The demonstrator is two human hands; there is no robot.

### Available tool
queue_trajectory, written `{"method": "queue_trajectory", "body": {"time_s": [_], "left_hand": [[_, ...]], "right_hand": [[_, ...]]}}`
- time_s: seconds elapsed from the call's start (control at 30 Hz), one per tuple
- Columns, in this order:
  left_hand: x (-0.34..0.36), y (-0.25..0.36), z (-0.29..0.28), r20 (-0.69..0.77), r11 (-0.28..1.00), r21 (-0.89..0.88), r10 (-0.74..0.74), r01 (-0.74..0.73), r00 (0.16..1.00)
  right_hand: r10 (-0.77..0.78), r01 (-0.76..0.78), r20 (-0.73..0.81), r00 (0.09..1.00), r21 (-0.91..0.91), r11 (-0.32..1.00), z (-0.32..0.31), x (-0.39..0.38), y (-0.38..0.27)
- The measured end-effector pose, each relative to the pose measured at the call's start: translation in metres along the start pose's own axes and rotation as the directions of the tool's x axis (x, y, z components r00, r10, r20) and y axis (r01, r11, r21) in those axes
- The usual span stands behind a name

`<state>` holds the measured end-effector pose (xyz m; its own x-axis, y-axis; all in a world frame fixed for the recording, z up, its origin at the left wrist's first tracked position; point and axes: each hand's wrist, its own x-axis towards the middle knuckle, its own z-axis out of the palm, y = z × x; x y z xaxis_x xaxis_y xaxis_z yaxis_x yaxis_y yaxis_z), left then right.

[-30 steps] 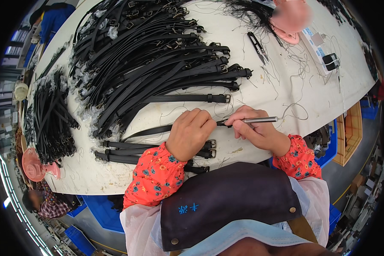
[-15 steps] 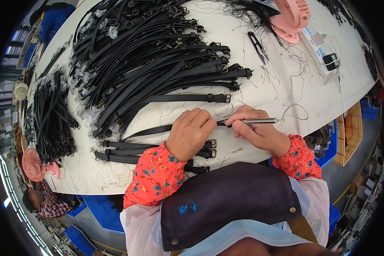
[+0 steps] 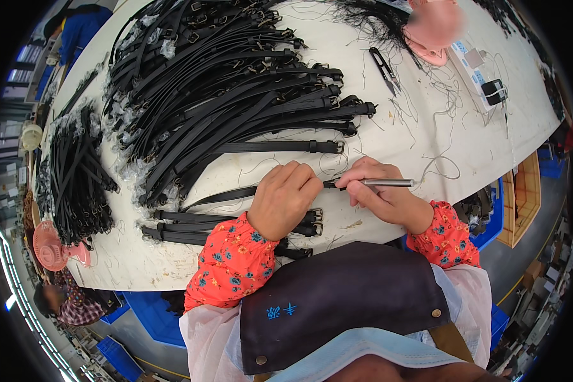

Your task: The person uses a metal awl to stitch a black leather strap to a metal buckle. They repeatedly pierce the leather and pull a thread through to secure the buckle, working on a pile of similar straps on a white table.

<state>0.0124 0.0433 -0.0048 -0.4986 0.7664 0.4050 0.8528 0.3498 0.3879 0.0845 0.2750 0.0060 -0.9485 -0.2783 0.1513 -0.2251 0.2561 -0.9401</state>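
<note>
My left hand (image 3: 283, 200), fingers curled, grips a black strap (image 3: 219, 195) lying across the white table (image 3: 445, 140). My right hand (image 3: 382, 200) pinches a slim silver pen-like tool (image 3: 395, 183), its tip at the strap's right end beside the left fingertips; that tip is too small to make out. A large pile of black buckled straps (image 3: 229, 108) lies above my hands, with crumpled clear plastic along its left side. A few more straps (image 3: 184, 234) lie just below the held one, partly under my left arm. Loose threads are scattered around.
Black thread snips (image 3: 382, 67), a pink fan (image 3: 426, 51) and a power strip (image 3: 465, 73) are at upper right; a second pink fan (image 3: 51, 245) at left beside another strap bundle (image 3: 79, 172). Bins (image 3: 519, 197) stand beyond the table edge. Two other people are at left.
The rear end of the silver tool has dipped very slightly in my right hand. My hands and the strap are otherwise where they were.
</note>
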Motion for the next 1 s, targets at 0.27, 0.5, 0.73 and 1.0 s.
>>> {"method": "queue_trajectory", "body": {"time_s": [0.27,0.5,0.73,1.0], "left_hand": [[0.0013,0.0009,-0.0011,-0.005,1.000,-0.007,0.000,0.000,1.000],[0.0012,0.0006,-0.0008,-0.002,1.000,-0.007,-0.001,0.001,1.000],[0.0008,-0.0001,-0.0008,0.000,1.000,-0.002,0.006,-0.006,1.000],[0.0014,0.0003,-0.0011,-0.006,1.000,-0.001,0.011,-0.011,1.000]], "right_hand": [[-0.027,0.027,0.011,1.000,-0.006,1.000,-0.0008,0.0010,-0.0001],[-0.013,0.013,-0.005,1.000,-0.009,1.000,-0.0006,0.0007,-0.0005],[0.117,-0.118,-0.029,0.993,-0.013,0.993,0.0007,0.0006,-0.0031],[0.077,-0.078,-0.007,0.997,-0.045,0.996,0.0020,0.0021,0.0006]]}}
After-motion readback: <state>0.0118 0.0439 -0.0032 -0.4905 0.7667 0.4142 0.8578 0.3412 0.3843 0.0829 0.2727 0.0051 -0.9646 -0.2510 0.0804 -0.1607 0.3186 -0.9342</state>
